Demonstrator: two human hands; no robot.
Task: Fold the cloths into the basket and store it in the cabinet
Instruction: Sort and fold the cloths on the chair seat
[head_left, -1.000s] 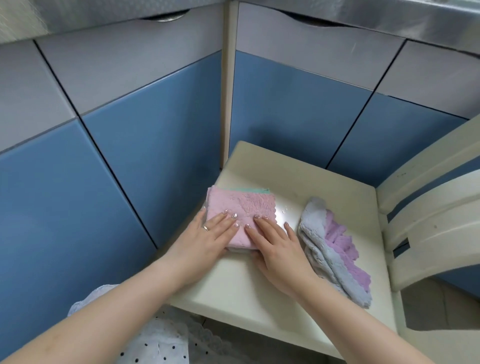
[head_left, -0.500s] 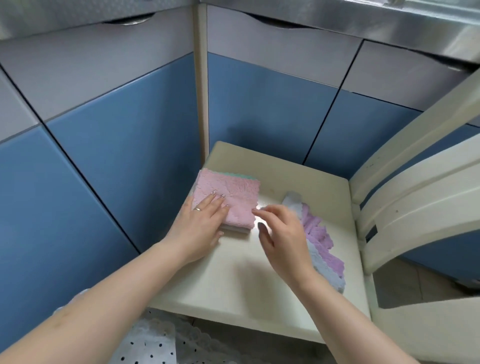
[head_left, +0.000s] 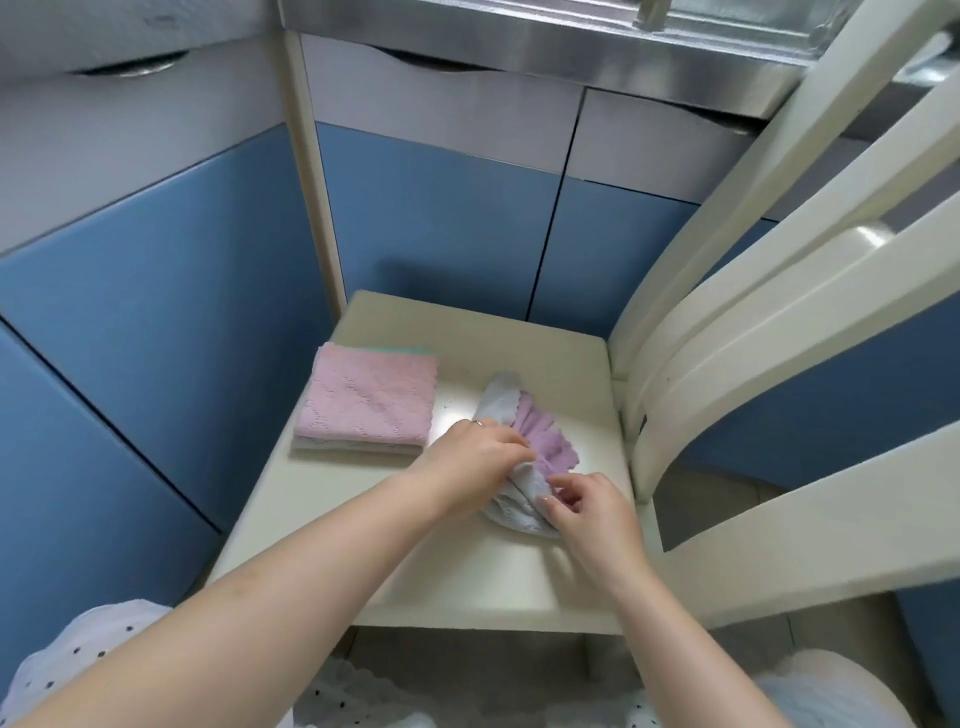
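A folded stack of cloths with a pink cloth (head_left: 370, 397) on top lies on the left side of the cream chair seat (head_left: 467, 561); a green edge shows at its back. To its right lies a crumpled grey and purple cloth (head_left: 524, 431). My left hand (head_left: 475, 460) grips this crumpled cloth at its middle, fingers curled into the fabric. My right hand (head_left: 584, 506) pinches its near grey end. No basket is in view.
The cream chair back (head_left: 779, 322) rises at the right. Blue and grey cabinet doors (head_left: 441, 234) stand closed behind and to the left of the chair. A steel counter edge (head_left: 571, 47) runs along the top.
My left hand left the pink stack and moved right onto the crumpled cloth. My right hand also moved to that cloth and took hold of its near end. The view shifted right.
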